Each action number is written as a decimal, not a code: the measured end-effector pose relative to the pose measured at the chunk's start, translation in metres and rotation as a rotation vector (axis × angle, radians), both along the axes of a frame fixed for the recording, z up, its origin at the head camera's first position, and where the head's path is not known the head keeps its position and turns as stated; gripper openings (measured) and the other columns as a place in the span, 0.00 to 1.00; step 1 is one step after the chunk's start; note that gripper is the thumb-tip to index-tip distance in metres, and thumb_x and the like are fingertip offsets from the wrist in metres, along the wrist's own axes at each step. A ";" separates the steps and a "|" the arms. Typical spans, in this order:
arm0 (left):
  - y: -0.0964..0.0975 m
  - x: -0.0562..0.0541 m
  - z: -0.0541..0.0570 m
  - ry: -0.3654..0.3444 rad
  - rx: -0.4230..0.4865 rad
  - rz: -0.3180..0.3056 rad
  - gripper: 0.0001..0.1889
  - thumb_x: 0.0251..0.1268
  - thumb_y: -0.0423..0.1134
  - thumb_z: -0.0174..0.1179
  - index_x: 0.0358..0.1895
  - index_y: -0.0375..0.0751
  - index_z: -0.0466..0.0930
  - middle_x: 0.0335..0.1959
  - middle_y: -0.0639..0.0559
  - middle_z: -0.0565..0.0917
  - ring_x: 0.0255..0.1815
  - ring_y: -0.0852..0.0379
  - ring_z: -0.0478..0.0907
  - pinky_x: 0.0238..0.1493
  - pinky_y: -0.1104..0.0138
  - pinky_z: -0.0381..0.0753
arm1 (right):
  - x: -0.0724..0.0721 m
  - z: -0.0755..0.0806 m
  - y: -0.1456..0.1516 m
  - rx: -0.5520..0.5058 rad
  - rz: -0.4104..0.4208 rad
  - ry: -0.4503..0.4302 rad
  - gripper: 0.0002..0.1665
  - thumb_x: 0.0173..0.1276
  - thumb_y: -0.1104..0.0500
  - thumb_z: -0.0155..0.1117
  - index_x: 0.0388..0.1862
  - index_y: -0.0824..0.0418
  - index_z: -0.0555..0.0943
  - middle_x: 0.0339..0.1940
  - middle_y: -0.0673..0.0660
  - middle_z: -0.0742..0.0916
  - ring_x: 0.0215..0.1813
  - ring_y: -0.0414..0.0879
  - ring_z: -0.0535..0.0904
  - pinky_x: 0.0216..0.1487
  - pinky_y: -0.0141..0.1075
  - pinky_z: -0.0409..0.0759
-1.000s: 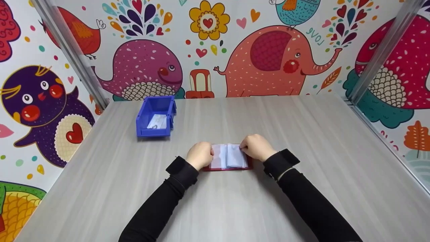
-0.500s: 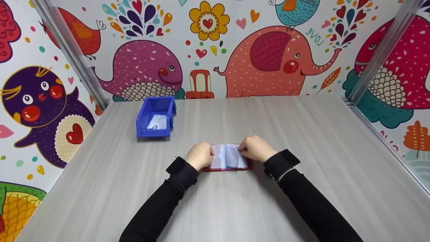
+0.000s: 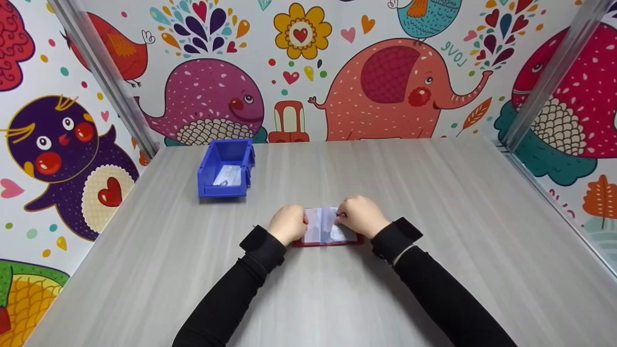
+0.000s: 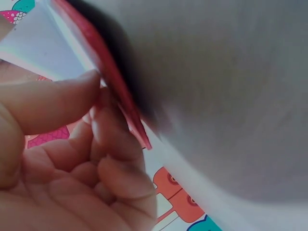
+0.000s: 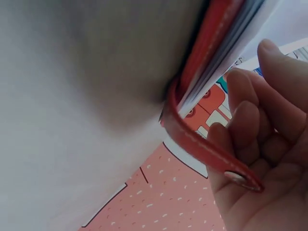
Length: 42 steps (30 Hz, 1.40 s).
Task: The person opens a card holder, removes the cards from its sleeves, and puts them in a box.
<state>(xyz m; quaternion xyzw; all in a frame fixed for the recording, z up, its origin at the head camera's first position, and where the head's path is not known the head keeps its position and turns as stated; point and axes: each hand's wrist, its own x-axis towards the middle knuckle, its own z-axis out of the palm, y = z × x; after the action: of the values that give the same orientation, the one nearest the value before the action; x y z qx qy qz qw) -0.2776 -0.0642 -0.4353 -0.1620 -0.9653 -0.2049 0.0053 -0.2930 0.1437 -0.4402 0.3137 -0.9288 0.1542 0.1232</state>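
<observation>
A red card holder (image 3: 313,226) with pale clear sleeves lies spread open on the table between both hands. My left hand (image 3: 288,224) pinches its left cover; in the left wrist view the thumb (image 4: 62,98) presses on the inner side, close to the red edge (image 4: 113,77). On the other half, my right hand (image 3: 361,215) pinches a raised sleeve page (image 5: 284,24) between thumb and forefinger. Under that hand a red stitched strap (image 5: 202,147) with a metal snap (image 5: 236,176) sticks out from the cover and reaches the palm.
A blue bin (image 3: 222,191) stands at the back left of the grey wood-grain table (image 3: 308,299), with a white card-like piece (image 3: 228,175) and a small shiny item inside. Patterned walls (image 3: 299,72) enclose the back and sides.
My right hand has moved a little leftward over the card holder, drawing a sleeve page from the right half toward the middle. The left hand stays on the left cover.
</observation>
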 end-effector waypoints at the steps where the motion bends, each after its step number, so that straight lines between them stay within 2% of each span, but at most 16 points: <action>1: 0.000 0.000 0.000 -0.002 -0.001 0.001 0.04 0.54 0.28 0.62 0.27 0.39 0.85 0.29 0.48 0.85 0.35 0.46 0.82 0.41 0.57 0.79 | 0.001 0.000 -0.001 -0.003 -0.006 0.004 0.06 0.57 0.61 0.75 0.24 0.61 0.87 0.25 0.53 0.86 0.29 0.49 0.80 0.33 0.44 0.79; 9: 0.000 0.000 0.000 0.003 0.001 -0.007 0.04 0.52 0.27 0.62 0.26 0.39 0.84 0.29 0.48 0.84 0.34 0.46 0.81 0.40 0.57 0.79 | 0.001 -0.001 -0.008 0.013 -0.014 0.051 0.11 0.54 0.67 0.70 0.16 0.63 0.80 0.19 0.56 0.81 0.24 0.53 0.78 0.29 0.47 0.77; 14: -0.002 0.000 -0.001 -0.002 0.004 -0.008 0.03 0.52 0.28 0.63 0.26 0.39 0.84 0.28 0.48 0.84 0.34 0.46 0.81 0.40 0.56 0.79 | 0.000 -0.001 -0.013 0.012 0.019 0.025 0.07 0.58 0.63 0.73 0.22 0.62 0.85 0.22 0.55 0.85 0.28 0.51 0.81 0.33 0.46 0.79; 17: -0.004 0.000 -0.001 -0.001 -0.003 -0.009 0.03 0.52 0.29 0.64 0.26 0.39 0.83 0.28 0.49 0.84 0.34 0.46 0.81 0.41 0.56 0.78 | 0.000 -0.002 -0.015 0.008 0.047 0.041 0.06 0.58 0.61 0.74 0.24 0.61 0.87 0.24 0.54 0.86 0.29 0.50 0.82 0.35 0.44 0.80; 24: -0.010 -0.002 -0.002 0.028 -0.016 -0.020 0.05 0.52 0.27 0.63 0.23 0.40 0.81 0.25 0.49 0.81 0.31 0.47 0.80 0.39 0.56 0.78 | 0.000 -0.003 -0.017 -0.009 0.093 0.078 0.06 0.55 0.62 0.76 0.23 0.61 0.86 0.23 0.53 0.84 0.29 0.48 0.80 0.33 0.42 0.78; 34: -0.013 -0.001 -0.001 0.054 -0.012 -0.022 0.10 0.51 0.25 0.60 0.18 0.41 0.76 0.20 0.52 0.76 0.25 0.51 0.73 0.34 0.56 0.77 | 0.000 -0.002 -0.020 0.018 0.111 0.058 0.04 0.56 0.63 0.76 0.27 0.61 0.88 0.27 0.55 0.87 0.33 0.50 0.83 0.38 0.42 0.80; 42: -0.015 -0.001 -0.004 0.055 -0.024 -0.023 0.09 0.51 0.25 0.62 0.19 0.41 0.78 0.22 0.50 0.79 0.28 0.47 0.78 0.36 0.55 0.78 | 0.001 -0.002 -0.023 0.027 0.112 0.051 0.05 0.54 0.63 0.77 0.26 0.61 0.87 0.26 0.54 0.85 0.32 0.49 0.83 0.38 0.42 0.80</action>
<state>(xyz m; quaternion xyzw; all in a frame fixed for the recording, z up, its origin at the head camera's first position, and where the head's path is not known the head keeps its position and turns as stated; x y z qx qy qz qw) -0.2791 -0.0792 -0.4392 -0.1789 -0.9652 -0.1890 0.0274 -0.2921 0.1210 -0.4426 0.3707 -0.9083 0.1405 0.1337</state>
